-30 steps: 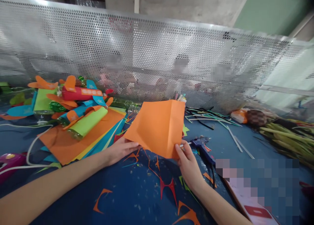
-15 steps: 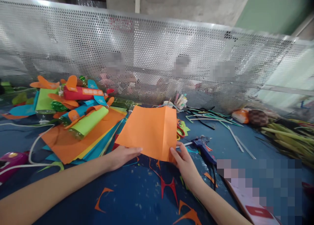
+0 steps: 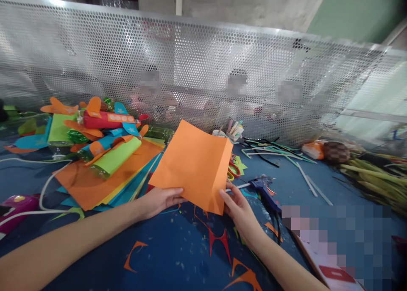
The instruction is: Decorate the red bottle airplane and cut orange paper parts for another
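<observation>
An orange paper sheet (image 3: pixel 193 166), creased and folded over along its right side, is held tilted above the blue table (image 3: pixel 178 257). My left hand (image 3: pixel 159 200) grips its lower left edge, thumb on top and fingers underneath. At the lower right edge my right hand (image 3: pixel 240 210) pinches the sheet between thumb and fingers. Both hands hover just over the tabletop, among orange and red paper scraps (image 3: pixel 219 240).
A pile of coloured paper sheets, rolls and paper planes (image 3: pixel 101 151) lies at the left, with a white cable (image 3: pixel 47 181). A blue glue gun (image 3: pixel 262 187), scissors (image 3: pixel 233 168), paper strips (image 3: pixel 280 153) and green stalks (image 3: pixel 372 176) lie right. A perforated metal screen (image 3: pixel 203 70) closes the back.
The orange sheet has been turned and lifted: its left corner now points up and away, and the right flap is folded flatter. Both hands stayed at its lower edge.
</observation>
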Tool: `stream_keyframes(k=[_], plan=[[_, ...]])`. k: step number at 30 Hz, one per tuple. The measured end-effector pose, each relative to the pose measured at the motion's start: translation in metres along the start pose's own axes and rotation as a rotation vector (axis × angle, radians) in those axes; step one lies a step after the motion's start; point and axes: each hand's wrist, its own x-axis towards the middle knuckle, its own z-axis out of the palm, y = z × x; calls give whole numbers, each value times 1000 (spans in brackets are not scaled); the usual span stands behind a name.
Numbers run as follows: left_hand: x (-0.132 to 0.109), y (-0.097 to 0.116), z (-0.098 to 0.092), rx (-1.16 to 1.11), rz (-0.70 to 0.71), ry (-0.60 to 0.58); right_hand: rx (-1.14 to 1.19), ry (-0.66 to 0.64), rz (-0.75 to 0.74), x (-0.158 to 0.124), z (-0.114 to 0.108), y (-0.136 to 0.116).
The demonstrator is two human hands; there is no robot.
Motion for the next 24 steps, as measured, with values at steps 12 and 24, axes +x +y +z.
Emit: stream_keyframes(k=[12, 24], plan=[[37, 37, -32, 421, 287, 99, -195, 310, -328, 19, -22, 15], [127, 90, -64, 1425, 648, 140, -705, 131, -527, -6, -13, 13]])
